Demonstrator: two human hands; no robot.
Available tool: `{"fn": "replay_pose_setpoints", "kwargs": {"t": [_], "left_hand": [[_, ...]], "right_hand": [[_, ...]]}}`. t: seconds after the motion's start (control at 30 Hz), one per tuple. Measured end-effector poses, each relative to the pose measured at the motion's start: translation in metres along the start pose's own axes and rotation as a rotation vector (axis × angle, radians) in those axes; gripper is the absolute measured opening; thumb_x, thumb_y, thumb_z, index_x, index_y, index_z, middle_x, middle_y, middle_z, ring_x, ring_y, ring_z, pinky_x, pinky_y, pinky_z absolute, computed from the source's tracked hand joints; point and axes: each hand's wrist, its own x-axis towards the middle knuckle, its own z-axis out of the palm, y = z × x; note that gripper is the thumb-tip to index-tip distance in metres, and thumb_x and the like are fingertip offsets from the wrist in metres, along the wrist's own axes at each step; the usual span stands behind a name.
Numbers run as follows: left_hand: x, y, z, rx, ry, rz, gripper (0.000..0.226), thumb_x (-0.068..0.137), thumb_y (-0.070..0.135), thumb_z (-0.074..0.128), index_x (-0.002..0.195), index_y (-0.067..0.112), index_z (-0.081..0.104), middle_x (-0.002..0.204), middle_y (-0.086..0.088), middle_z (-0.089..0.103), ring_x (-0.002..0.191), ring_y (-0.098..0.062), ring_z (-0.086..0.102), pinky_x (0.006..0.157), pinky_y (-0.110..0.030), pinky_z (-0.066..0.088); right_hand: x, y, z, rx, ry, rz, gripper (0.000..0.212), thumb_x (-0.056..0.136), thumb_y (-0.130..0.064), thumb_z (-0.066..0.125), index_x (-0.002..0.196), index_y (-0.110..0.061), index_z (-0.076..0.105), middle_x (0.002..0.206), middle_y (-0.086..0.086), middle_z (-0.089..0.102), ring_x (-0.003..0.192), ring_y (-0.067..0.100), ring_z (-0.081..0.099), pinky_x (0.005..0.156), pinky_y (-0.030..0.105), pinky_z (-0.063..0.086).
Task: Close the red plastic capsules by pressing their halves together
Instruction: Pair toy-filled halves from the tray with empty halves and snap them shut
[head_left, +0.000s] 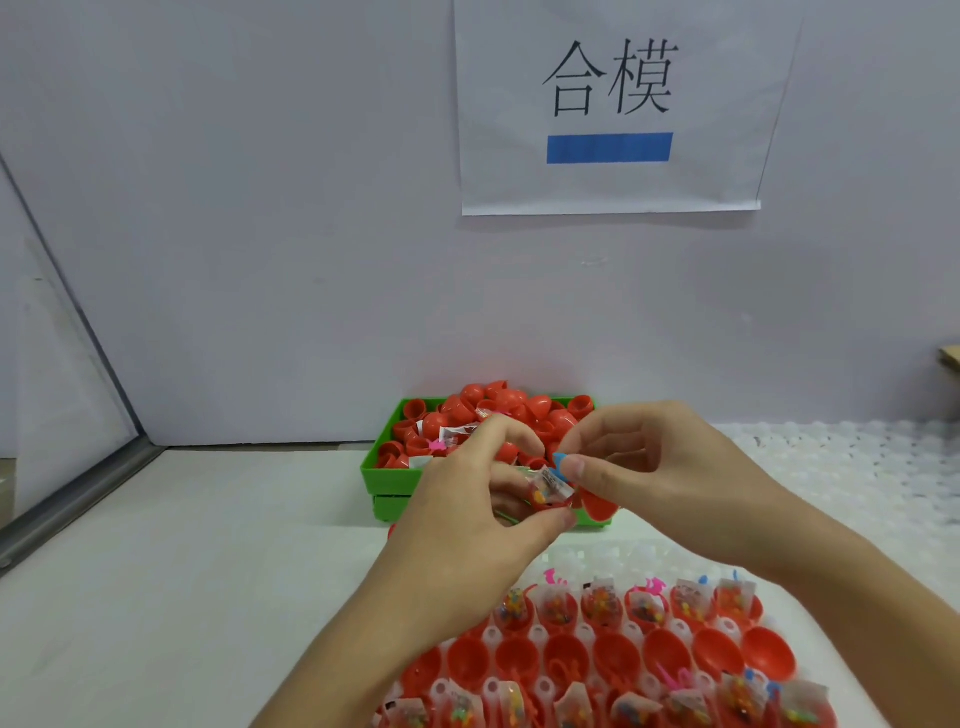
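My left hand (467, 512) grips a red capsule half (545, 503) that holds a small clear candy packet (551, 484). My right hand (660, 475) pinches a small blue toy piece (562, 463) at the packet's top, and a second red half (597, 506) hangs under its palm. Both hands meet in front of a green bin (387, 480) heaped with red capsules and halves. Near me a clear tray (639, 553) carries rows of open red halves (618, 657), some empty, others filled with packets and tiny toys.
A white table (182, 571) runs to a pale wall with a paper sign (608, 104). A bumpy clear tray sheet (857, 467) lies at the right. A metal frame (78, 499) slants along the left edge.
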Motion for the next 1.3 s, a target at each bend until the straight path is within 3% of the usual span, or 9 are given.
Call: {"fn": "replay_pose_setpoints", "kwargs": {"t": [0.13,0.27,0.67,0.97,1.07,1.2,1.3], "left_hand": [[-0.001,0.0046,-0.0002,-0.094,-0.024,0.051,0.036,0.086,0.015,0.075,0.101,0.039,0.054,0.079,0.008,0.074,0.073,-0.009,0.071,0.068,-0.018,0.056],[-0.002,0.0067,-0.0002,-0.122,-0.041,0.081,0.036,0.088,0.011,0.072,0.099,0.041,0.056,0.073,0.007,0.072,0.066,-0.004,0.068,0.06,-0.012,0.049],[-0.0008,0.0056,0.0017,-0.103,-0.016,0.09,0.028,0.087,0.014,0.073,0.089,0.032,0.051,0.075,0.005,0.073,0.07,-0.009,0.071,0.064,-0.016,0.053],[-0.0007,0.0039,0.0013,-0.1,-0.013,0.092,0.028,0.087,0.014,0.074,0.09,0.035,0.055,0.076,0.006,0.072,0.07,-0.011,0.071,0.063,-0.019,0.054],[-0.0001,0.0032,0.0007,-0.089,-0.007,0.098,0.028,0.087,0.013,0.074,0.092,0.035,0.056,0.079,0.008,0.072,0.072,-0.011,0.071,0.066,-0.022,0.057],[-0.001,0.0024,0.0001,-0.077,-0.013,0.097,0.032,0.089,0.013,0.072,0.098,0.037,0.052,0.08,0.009,0.075,0.075,-0.009,0.072,0.063,-0.018,0.053],[-0.0011,0.0008,0.0014,-0.093,0.011,0.071,0.042,0.088,0.017,0.074,0.104,0.044,0.045,0.086,0.009,0.076,0.079,-0.01,0.073,0.065,-0.021,0.054]], "right_hand": [[-0.0002,-0.0009,-0.0005,0.015,0.017,-0.005,0.007,0.086,-0.021,0.073,0.079,-0.019,0.074,0.072,0.0,0.074,0.062,0.008,0.066,0.06,0.017,0.051],[-0.0008,-0.0025,-0.0004,0.005,0.031,0.009,0.009,0.087,-0.022,0.072,0.079,-0.019,0.074,0.07,-0.002,0.073,0.061,0.007,0.066,0.059,0.016,0.05],[-0.0014,-0.0058,0.0029,-0.038,0.102,0.093,0.018,0.089,-0.025,0.069,0.073,-0.017,0.072,0.066,-0.003,0.073,0.056,0.01,0.067,0.057,0.02,0.052],[-0.0014,-0.005,0.0025,-0.018,0.053,0.096,0.016,0.089,-0.024,0.069,0.076,-0.016,0.072,0.069,-0.002,0.073,0.06,0.013,0.068,0.061,0.025,0.055],[-0.0025,-0.0057,0.0001,0.0,0.02,0.082,0.014,0.088,-0.028,0.07,0.077,-0.02,0.073,0.073,-0.001,0.073,0.066,0.017,0.07,0.067,0.031,0.058],[-0.0036,-0.0077,0.0002,0.0,0.011,0.061,0.011,0.083,-0.028,0.075,0.077,-0.019,0.073,0.075,-0.002,0.074,0.066,0.012,0.071,0.062,0.021,0.056],[-0.0032,-0.0079,0.0016,-0.01,0.032,0.071,0.012,0.086,-0.024,0.072,0.075,-0.019,0.074,0.072,-0.002,0.074,0.064,0.013,0.07,0.064,0.025,0.057]]}}
